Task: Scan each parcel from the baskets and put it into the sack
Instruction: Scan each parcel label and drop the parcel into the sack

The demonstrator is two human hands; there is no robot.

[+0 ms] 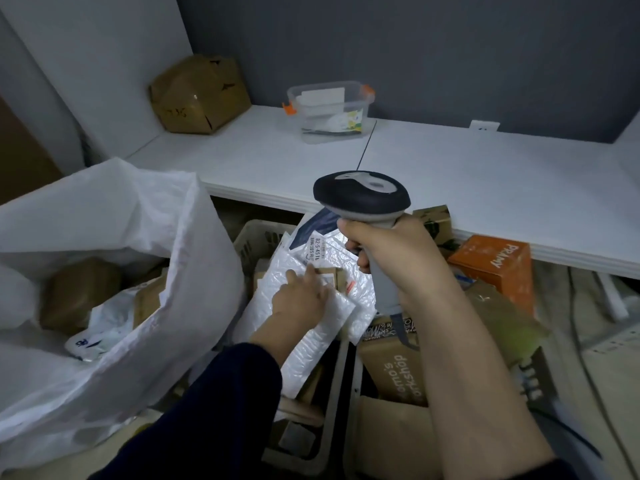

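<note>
- Parcel (334, 277), small and brown, lies on a white padded mailer (332, 317) in a basket (254, 237).
- Left hand (301, 297) touches it; whether it grips is unclear.
- Right hand (388, 252) is clasped round the scanner (362, 197) handle, above the parcel.
- Sack (138, 209) gapes at left.

Dark grey wall (415, 46); white shelf (450, 174); white side panel (104, 64).

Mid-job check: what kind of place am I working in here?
Probably a parcel sorting or mailroom corner: baskets of labelled parcels by a white table, a woven sack already holding parcels, and a barcode scanner gripped in the right hand.
</note>
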